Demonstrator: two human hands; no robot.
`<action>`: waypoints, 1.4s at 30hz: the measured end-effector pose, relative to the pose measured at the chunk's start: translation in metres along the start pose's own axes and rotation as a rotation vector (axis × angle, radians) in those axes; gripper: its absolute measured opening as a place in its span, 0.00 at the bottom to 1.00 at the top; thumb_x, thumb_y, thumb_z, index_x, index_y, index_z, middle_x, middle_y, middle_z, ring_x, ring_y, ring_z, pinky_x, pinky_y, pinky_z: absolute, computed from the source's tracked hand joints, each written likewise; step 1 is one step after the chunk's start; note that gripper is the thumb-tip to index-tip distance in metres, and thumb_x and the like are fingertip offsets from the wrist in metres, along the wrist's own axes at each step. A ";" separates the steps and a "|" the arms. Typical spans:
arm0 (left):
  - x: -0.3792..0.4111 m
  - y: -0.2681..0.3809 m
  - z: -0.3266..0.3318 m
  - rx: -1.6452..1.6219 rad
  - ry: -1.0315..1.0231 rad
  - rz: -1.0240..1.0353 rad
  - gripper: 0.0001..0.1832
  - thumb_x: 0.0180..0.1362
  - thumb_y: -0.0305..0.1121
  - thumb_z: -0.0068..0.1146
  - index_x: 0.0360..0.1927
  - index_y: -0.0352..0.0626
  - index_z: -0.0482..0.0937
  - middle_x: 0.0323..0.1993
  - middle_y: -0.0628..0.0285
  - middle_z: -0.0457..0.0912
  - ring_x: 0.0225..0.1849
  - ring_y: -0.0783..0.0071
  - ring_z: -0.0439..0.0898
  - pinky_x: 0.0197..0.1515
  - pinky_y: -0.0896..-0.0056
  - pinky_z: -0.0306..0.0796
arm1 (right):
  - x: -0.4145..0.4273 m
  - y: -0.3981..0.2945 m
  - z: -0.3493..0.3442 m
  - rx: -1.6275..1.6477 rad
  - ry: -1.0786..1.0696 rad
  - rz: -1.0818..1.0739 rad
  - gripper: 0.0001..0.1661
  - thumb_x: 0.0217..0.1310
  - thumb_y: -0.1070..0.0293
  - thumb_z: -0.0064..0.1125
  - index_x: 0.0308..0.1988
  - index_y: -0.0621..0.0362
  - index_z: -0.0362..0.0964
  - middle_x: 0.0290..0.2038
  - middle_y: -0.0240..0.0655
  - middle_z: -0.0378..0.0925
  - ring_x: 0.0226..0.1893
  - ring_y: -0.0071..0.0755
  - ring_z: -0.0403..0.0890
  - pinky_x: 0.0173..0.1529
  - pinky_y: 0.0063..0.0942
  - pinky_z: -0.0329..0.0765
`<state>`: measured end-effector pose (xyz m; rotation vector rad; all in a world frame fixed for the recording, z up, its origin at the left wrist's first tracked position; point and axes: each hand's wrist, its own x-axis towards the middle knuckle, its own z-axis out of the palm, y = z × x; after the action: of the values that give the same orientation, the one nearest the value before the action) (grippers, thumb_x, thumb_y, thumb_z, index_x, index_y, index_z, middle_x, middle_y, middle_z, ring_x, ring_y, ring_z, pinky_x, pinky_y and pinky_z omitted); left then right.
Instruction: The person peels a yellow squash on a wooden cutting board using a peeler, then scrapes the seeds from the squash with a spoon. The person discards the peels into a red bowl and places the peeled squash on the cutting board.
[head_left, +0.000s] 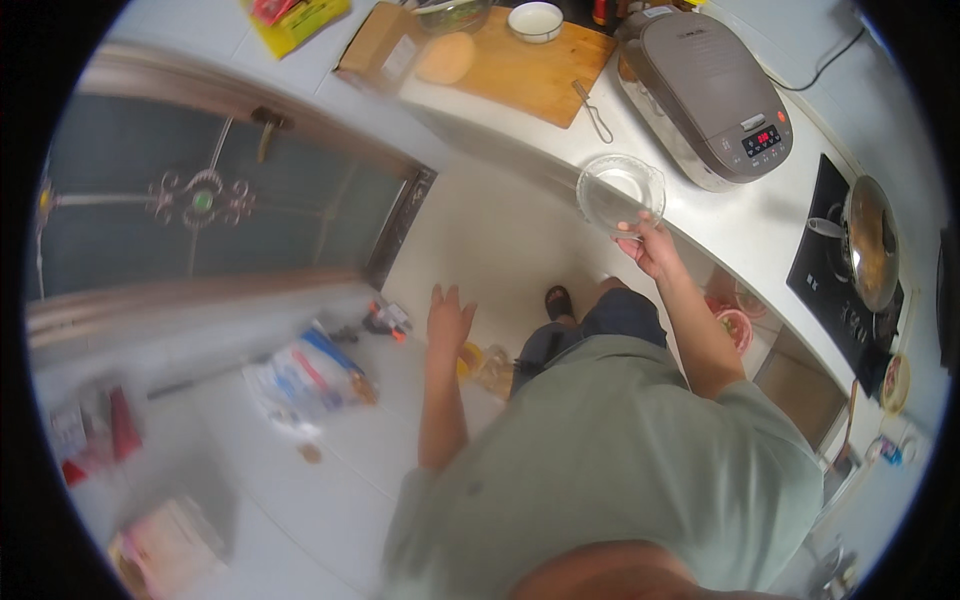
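Note:
My right hand (646, 246) grips the near rim of a clear glass bowl (621, 196), which is held at the counter's edge, partly over the floor. Nothing is in my left hand (450, 319), its fingers apart, above the floor on the left. Beyond the bowl, a peeler-like metal utensil (594, 112) lies by the corner of a wooden cutting board (551, 67). A white bowl (535, 22) and a pale orange round item (446, 58) rest on the board.
A multicooker (709, 90) with a lit display stands on the counter (757, 225). To its right, a lidded pan (871, 244) sits on a black cooktop (832, 300). A cardboard box (382, 49) is left of the board. A glass-panelled door (202, 199) fills the left side.

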<state>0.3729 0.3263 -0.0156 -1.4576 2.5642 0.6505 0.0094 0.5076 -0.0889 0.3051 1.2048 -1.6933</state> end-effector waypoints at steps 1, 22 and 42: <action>0.031 0.005 -0.007 0.040 -0.004 0.090 0.30 0.58 0.42 0.61 0.61 0.37 0.70 0.66 0.32 0.61 0.63 0.38 0.69 0.61 0.50 0.69 | 0.003 0.001 0.003 0.011 0.008 0.009 0.31 0.63 0.78 0.46 0.64 0.54 0.49 0.44 0.50 0.79 0.35 0.51 0.85 0.36 0.35 0.87; 0.352 0.070 -0.110 -0.130 0.139 0.489 0.30 0.58 0.42 0.61 0.59 0.32 0.72 0.61 0.37 0.70 0.64 0.42 0.68 0.66 0.52 0.62 | 0.056 0.009 0.078 0.043 0.391 -0.137 0.36 0.58 0.78 0.60 0.63 0.57 0.56 0.47 0.43 0.74 0.37 0.36 0.81 0.33 0.31 0.82; 0.671 0.012 -0.086 -0.973 -0.529 0.154 0.30 0.66 0.58 0.48 0.61 0.46 0.71 0.52 0.60 0.80 0.49 0.69 0.81 0.45 0.62 0.76 | 0.125 0.031 0.312 -0.226 0.536 -0.323 0.27 0.68 0.65 0.53 0.62 0.63 0.62 0.48 0.37 0.77 0.42 0.27 0.78 0.40 0.25 0.76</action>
<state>0.0170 -0.2351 -0.1424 -0.9903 1.9752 2.1590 0.0753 0.1799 -0.0432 0.4616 1.9104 -1.7808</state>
